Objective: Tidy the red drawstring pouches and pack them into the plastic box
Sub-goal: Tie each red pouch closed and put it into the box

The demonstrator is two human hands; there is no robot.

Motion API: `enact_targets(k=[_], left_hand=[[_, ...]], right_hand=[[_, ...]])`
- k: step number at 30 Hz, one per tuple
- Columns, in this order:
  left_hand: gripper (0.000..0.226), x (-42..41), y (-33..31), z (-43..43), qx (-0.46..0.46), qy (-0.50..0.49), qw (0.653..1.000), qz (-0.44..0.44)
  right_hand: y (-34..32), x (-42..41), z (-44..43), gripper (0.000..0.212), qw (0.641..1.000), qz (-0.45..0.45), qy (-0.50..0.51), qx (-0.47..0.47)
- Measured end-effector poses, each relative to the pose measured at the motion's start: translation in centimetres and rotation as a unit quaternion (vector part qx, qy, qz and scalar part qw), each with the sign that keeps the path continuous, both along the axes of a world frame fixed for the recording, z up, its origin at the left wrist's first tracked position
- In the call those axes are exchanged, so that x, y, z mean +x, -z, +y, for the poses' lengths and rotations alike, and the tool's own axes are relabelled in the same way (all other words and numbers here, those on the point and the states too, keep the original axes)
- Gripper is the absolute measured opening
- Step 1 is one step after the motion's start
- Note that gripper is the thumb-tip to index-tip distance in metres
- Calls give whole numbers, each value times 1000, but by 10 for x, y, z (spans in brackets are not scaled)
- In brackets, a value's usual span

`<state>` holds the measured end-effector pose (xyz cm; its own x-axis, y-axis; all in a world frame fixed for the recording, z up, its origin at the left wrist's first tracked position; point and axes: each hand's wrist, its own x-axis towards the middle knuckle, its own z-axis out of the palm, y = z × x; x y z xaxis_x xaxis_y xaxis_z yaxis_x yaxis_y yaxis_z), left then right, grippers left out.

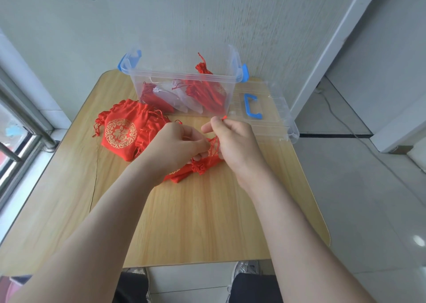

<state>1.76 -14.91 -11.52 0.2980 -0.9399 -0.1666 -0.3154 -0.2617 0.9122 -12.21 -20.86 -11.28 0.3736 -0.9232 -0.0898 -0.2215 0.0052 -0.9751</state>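
Pouch in hand: a red drawstring pouch (202, 165) lies on the table just below the frame's centre, its neck bunched, with both hands on it.
Left hand: the left hand (177, 146) has its fingers curled down onto the pouch's neck, pinching the gathered cloth and string.
Right hand: the right hand (235, 143) pinches the cord end (223, 118) between thumb and fingertip, raised a little above the pouch (the string looks pulled taut, so I judge the step to be cinching it shut).
Loose pile: a heap of red pouches (124, 130) with gold print lies left of centre, just beside the left hand and outside the box; none of these is packed yet.
Plastic box: the clear plastic box (182, 74) with blue latches stands at the upper centre, open; the packed pouches (207, 90) lean inside toward its right end, another red one sits at its left end, and pale translucent bags lie between them.
Lid: the clear lid (272, 123) with its blue handle lies flat to the right of the box.
Progress: partly done, by my reading. Several pouches are in; the one in hand and the heap are left, and the lid is off.
Table: the wooden table (207, 210) carries all of it.
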Motion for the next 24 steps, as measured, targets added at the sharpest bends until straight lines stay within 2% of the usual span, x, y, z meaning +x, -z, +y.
enact_targets(k=[3, 7, 12, 14, 19, 24], left_hand=[[13, -9, 0, 11, -28, 14, 999, -18], [16, -21, 0, 29, -62, -3, 997, -41], [13, -33, -1, 52, -67, -9, 997, -32], [14, -38, -3, 63, -68, -4, 997, -27], [12, -48, -6, 82, -60, -10, 998, -10], [10, -54, -1, 100, -43, 10, 999, 11]], right_hand=[[-1, -7, 13, 34, 999, -43, 0, 27], [2, -15, 25, 29, 999, -28, 14, -6], [-5, -37, 37, 12, 995, -96, -10, 32], [-6, -46, 45, 13, 992, -118, -16, 41], [-1, -57, 70, 15, 995, -95, 1, -29], [8, -60, 89, 15, 995, -29, -12, -95]])
